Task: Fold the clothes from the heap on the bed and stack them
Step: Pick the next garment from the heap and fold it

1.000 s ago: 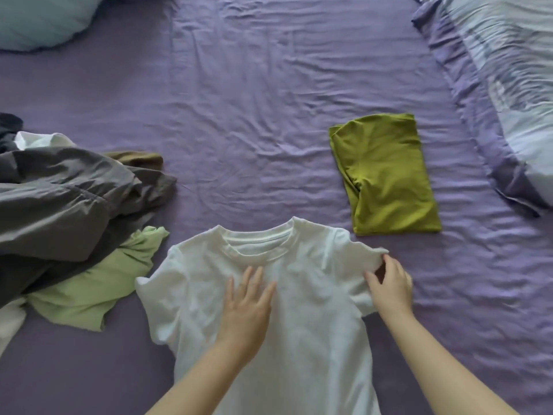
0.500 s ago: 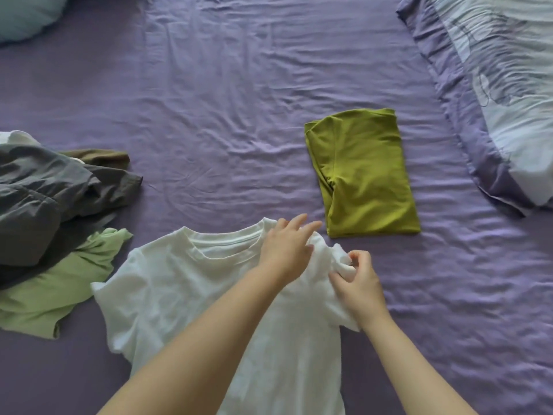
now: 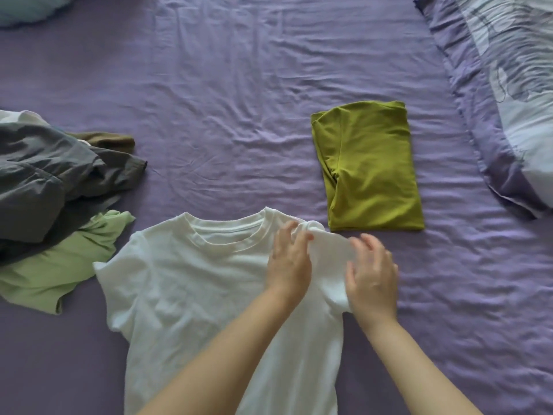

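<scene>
Both hands sit on the white t-shirt (image 3: 191, 283), spread face-up on the purple sheet (image 3: 227, 100). Left hand (image 3: 289, 259) lies flat, fingers straight, by the collar; right hand (image 3: 372, 277) rests fingers loosely spread on the folded-in sleeve. Olive folded shirt (image 3: 371, 169) lies just beyond, clothes heap (image 3: 51, 181) off left.
</scene>
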### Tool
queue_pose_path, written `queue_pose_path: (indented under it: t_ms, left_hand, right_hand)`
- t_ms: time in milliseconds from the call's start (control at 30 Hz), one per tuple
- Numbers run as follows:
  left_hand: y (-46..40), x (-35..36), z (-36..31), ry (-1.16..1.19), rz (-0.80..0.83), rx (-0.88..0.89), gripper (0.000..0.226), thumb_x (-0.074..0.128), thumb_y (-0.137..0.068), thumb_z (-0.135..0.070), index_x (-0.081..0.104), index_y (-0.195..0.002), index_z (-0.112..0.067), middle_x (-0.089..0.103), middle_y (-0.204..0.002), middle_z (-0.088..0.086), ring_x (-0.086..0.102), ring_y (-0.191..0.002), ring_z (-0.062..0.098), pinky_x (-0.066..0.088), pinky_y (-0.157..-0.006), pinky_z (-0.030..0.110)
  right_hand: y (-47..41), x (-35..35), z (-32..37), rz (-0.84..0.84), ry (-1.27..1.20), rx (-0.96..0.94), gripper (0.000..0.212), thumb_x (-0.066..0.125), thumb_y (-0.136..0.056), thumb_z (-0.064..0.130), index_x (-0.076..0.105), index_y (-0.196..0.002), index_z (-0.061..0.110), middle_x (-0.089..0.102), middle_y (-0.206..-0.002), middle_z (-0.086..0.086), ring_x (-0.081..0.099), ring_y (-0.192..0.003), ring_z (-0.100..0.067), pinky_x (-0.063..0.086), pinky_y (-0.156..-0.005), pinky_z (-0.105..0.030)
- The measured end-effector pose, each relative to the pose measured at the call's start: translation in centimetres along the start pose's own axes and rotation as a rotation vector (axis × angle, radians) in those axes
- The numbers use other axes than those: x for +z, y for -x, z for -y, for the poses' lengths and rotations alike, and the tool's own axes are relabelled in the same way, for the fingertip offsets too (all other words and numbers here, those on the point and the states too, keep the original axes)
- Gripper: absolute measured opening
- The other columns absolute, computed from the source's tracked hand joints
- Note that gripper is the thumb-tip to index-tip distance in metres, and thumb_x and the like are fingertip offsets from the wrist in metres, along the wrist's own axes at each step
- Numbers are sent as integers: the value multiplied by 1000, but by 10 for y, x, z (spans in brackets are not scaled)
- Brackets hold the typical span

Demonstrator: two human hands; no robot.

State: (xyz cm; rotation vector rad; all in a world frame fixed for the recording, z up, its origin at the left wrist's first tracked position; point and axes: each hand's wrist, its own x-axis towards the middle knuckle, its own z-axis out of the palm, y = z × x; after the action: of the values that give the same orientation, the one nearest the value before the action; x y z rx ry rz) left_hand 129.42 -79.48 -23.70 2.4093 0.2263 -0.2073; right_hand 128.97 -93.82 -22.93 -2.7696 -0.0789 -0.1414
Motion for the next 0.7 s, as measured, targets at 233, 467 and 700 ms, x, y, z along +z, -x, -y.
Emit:
queue_pose_path:
  t_ms: [233,467,700]
  left_hand:
    - [70,-9,82,-526,242,-82,62,32,-97,-51,12,-152,-31,-10,-160,6,-16,-146,26,-15,-113,50]
    - [8,-50,90,-553,143,-4,58,28,-101,-45,10,-153,-28,-3,-162,1,-6,-148,23,-2,-117,48]
    - [-58,-32,46,-655,244,216,69,42,-96,-11,6,-153,-24,12,-159,4,4,-147,27,6,-118,48]
  right_hand:
    - [21,20,4,696,349,-98,63,36,-94,52,3,-147,46,-5,-160,-3,-4,-146,-21,17,-110,-54]
    - [34,10,4,585,393,29,63,30,-92,51,21,-150,27,13,-158,-9,14,-145,-33,24,-107,-59]
    - [34,6,-26,256,-189,495,69,60,-91,24,25,-147,5,36,-147,-20,31,-134,-38,24,-107,-42]
